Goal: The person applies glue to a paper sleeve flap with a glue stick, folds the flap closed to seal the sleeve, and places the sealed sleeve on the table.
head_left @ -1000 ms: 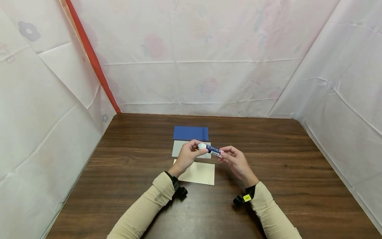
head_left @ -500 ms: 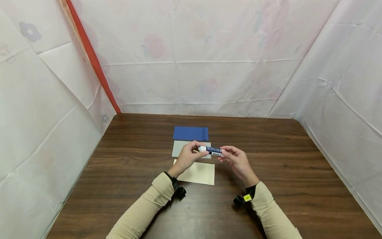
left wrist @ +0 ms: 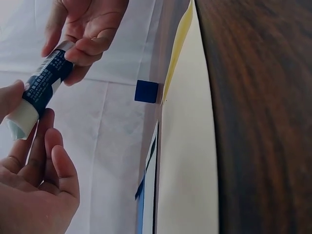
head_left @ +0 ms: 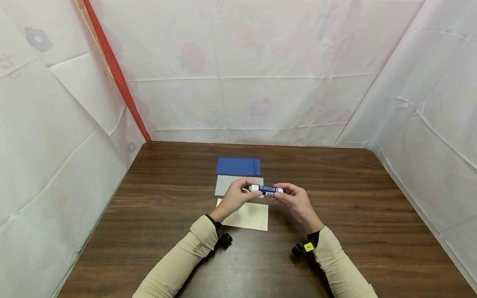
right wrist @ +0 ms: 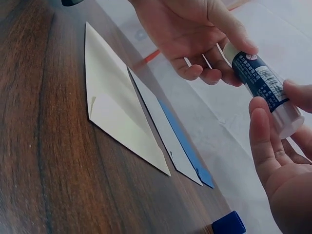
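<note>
Between my two hands, a glue stick [head_left: 267,190] with a dark blue printed label lies nearly level above the table. Thumb and fingers of my left hand [head_left: 234,197] pinch its uncapped pale end. My right hand [head_left: 299,203] pinches the opposite, whitish base end, seen closely in the right wrist view. Below the hands a cream envelope [head_left: 247,216] lies flat, nearest the person. Behind it are a grey envelope [head_left: 223,185], partly covered by the left hand, and a blue envelope [head_left: 236,166].
A small dark blue cap [right wrist: 229,224] rests on the dark wood table [head_left: 372,215]; in the head view the right hand seems to hide it. White patterned sheets [head_left: 238,99] hang along the back and both sides.
The glue stick has turned from a slant to nearly level and shifted slightly right. Both hands keep their hold on it, with small finger movements. The envelopes have stayed put.
</note>
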The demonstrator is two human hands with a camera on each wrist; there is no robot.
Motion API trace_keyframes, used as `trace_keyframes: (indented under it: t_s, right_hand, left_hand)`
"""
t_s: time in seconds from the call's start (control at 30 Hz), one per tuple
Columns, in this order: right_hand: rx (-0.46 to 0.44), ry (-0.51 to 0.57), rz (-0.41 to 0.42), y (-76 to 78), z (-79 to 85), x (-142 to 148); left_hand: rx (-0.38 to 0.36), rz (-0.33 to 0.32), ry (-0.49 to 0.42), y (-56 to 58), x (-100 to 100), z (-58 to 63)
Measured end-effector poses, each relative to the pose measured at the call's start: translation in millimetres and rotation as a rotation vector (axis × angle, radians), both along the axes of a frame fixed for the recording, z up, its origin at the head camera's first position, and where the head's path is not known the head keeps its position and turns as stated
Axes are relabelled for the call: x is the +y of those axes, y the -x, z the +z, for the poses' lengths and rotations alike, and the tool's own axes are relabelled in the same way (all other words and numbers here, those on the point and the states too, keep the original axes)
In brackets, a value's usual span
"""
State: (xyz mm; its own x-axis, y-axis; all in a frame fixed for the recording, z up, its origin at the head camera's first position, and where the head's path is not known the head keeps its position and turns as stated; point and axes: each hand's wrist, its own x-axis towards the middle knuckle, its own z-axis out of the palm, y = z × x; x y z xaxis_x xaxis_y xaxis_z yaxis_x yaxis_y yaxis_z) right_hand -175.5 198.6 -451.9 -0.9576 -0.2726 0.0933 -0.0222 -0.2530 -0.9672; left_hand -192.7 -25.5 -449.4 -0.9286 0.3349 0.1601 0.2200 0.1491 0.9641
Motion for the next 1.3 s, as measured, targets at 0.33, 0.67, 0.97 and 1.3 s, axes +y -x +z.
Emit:
trace_keyframes:
  t_s: [0.33, 0.67, 0.97, 1.3]
  right_hand:
    - [0.040, -0.209, -0.006, 2.0, -1.8, -0.2]
    - [0.105, -0.359, -0.047, 4.2, -0.8, 5.0]
    - [0.093, -0.350, -0.125, 5.9, 5.2, 14.9]
    - [0.047, -0.230, -0.182, 7.5, 5.9, 25.4]
  left_hand:
    - [0.018, -0.030, 0.045, 0.9, 3.8, 0.7]
    - [-0.012, -0.062, 0.096, 4.0, 6.8, 3.9]
    - [-0.036, -0.045, 0.089, 12.2, 8.5, 3.2]
    - [-0.122, 0.006, 0.204, 21.8, 12.0, 0.6]
